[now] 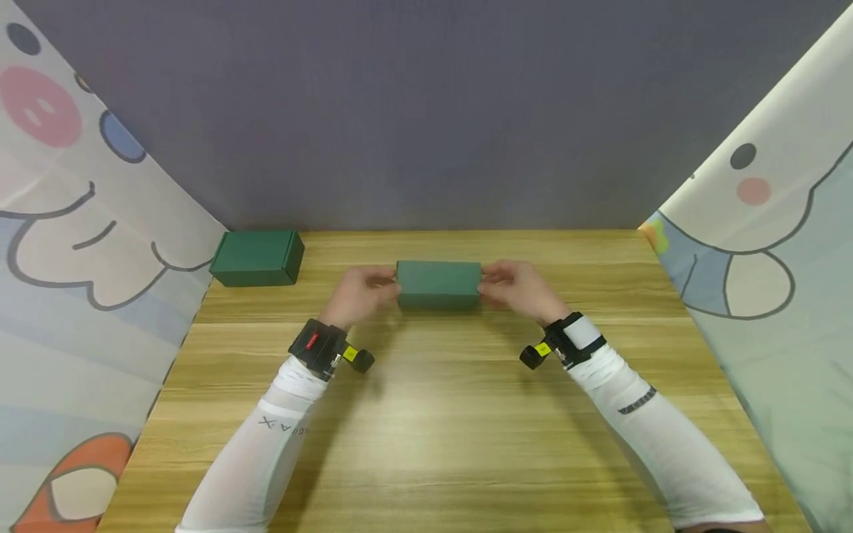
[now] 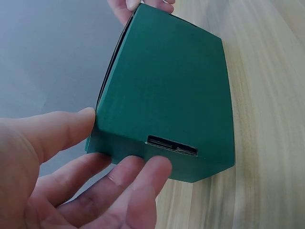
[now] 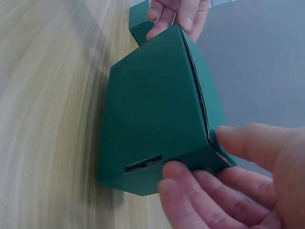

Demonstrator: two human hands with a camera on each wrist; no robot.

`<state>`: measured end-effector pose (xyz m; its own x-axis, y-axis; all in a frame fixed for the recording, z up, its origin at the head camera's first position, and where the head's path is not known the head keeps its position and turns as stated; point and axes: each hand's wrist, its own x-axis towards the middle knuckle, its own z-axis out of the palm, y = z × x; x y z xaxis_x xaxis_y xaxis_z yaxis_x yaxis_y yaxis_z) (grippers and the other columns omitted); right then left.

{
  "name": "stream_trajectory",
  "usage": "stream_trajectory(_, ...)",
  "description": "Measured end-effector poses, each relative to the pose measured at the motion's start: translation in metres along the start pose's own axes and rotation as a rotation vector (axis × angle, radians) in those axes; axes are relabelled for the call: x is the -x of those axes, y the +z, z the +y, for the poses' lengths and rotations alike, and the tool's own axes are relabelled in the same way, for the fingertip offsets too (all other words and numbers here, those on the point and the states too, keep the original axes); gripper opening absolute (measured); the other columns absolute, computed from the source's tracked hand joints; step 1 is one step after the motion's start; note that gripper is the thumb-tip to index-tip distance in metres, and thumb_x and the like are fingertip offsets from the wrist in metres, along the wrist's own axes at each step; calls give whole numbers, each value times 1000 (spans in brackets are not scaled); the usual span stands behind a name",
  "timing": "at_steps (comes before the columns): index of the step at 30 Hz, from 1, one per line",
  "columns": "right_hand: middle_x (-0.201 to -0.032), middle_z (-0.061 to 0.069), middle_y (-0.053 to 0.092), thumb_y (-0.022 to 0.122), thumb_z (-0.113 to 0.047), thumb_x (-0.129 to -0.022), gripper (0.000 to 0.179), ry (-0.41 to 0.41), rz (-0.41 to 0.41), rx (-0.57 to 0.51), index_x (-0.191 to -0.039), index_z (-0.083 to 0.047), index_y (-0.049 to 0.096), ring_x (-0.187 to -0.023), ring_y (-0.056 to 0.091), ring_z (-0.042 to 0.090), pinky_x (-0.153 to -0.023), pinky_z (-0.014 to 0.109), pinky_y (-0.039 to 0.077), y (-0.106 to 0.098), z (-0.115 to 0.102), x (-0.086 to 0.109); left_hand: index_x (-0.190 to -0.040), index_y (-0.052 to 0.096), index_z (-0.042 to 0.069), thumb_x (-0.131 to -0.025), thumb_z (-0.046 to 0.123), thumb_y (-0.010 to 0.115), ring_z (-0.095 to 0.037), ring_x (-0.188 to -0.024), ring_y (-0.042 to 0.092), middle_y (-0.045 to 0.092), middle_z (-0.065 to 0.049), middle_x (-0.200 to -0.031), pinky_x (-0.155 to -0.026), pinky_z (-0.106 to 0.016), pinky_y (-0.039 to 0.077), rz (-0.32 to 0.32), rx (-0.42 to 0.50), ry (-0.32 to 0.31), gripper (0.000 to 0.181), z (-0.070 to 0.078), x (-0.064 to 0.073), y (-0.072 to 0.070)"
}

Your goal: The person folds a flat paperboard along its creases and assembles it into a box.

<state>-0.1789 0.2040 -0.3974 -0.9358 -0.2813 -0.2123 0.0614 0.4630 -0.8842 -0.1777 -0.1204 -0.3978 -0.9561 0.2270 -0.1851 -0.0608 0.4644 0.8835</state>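
Observation:
A green cardboard box point(image 1: 439, 281) is held near the middle of the wooden table, its long side running left to right. At its left end my left hand point(image 1: 363, 295) grips it, thumb at the upper edge and fingers against the end face. The right hand point(image 1: 523, 290) holds the opposite end the same way. In the left wrist view, a narrow slot shows on the box point(image 2: 171, 86) close to the fingertips. From the right wrist view, a thin gap runs along one edge of the box point(image 3: 147, 100), beside the thumb.
Another green box point(image 1: 253, 255) sits at the table's far left corner. A grey panel point(image 1: 426, 118) rises along the back edge. Cartoon-printed fabric point(image 1: 746, 244) flanks the wooden table point(image 1: 440, 444) on both sides.

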Motion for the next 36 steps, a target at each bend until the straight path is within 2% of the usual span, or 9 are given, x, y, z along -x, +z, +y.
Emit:
stream_trajectory(3,-128,25,70,68,-20,-102,46,-14,37,-14,-142,0,58,-110,72,47,-93,56,61,1,-2,1,-138,64,8,-99,30,71,-30,-103,74,75,-15,-122,-94,-52,60,25,9,-4,46,1,0,0)
stream_trajectory(8,-122,25,72,68,-26,-102,43,-31,98,-1,-136,-1,62,-99,76,41,-88,54,63,4,-3,2,-133,68,10,-103,35,66,-25,-92,74,78,-12,-116,-81,-40,62,60,-19,12,39,1,-1,3)
stream_trajectory(10,-121,24,73,69,-29,-102,42,-30,119,-5,-133,-1,64,-97,76,41,-87,55,63,6,-2,3,-130,70,11,-103,37,65,-28,-92,74,78,-12,-114,-79,-39,61,68,-17,12,38,0,-2,5)
stream_trajectory(15,-116,22,74,66,-37,-103,39,-31,165,2,-122,-3,69,-99,75,44,-86,55,63,12,4,2,-125,71,9,-104,44,62,-41,-100,73,78,-13,-113,-84,-46,60,88,-20,1,41,-3,-3,8)
stream_trajectory(18,-111,22,75,65,-37,-104,37,-44,182,10,-113,-2,71,-99,76,42,-84,52,64,15,8,1,-120,72,9,-104,47,60,-41,-100,74,78,-13,-113,-81,-43,60,106,-42,0,43,-7,-4,11)
stream_trajectory(22,-111,24,75,65,-31,-104,32,-59,193,26,-106,0,71,-97,76,41,-82,51,65,20,14,0,-114,73,10,-104,51,59,-36,-98,76,77,-12,-115,-79,-39,60,121,-73,-19,44,-14,-5,14)
stream_trajectory(27,-107,21,77,70,-30,-101,27,-62,206,93,-102,-3,73,-88,77,42,-79,53,64,24,21,1,-117,71,9,-103,49,62,-29,-99,76,75,-11,-116,-80,-37,60,106,-70,-60,43,-21,-4,19)
stream_trajectory(31,-106,17,77,74,-28,-98,23,-59,200,106,-101,-5,74,-86,78,39,-76,52,64,28,27,0,-119,70,9,-102,44,64,-32,-99,74,75,-12,-113,-79,-39,61,94,-46,-78,40,-27,-4,21)
stream_trajectory(36,-107,15,76,76,-24,-96,19,-46,172,102,-103,-6,73,-88,77,37,-77,50,64,32,31,0,-120,69,9,-101,38,67,-31,-101,74,72,-12,-121,-83,-40,62,94,-41,-74,35,-32,-3,23)
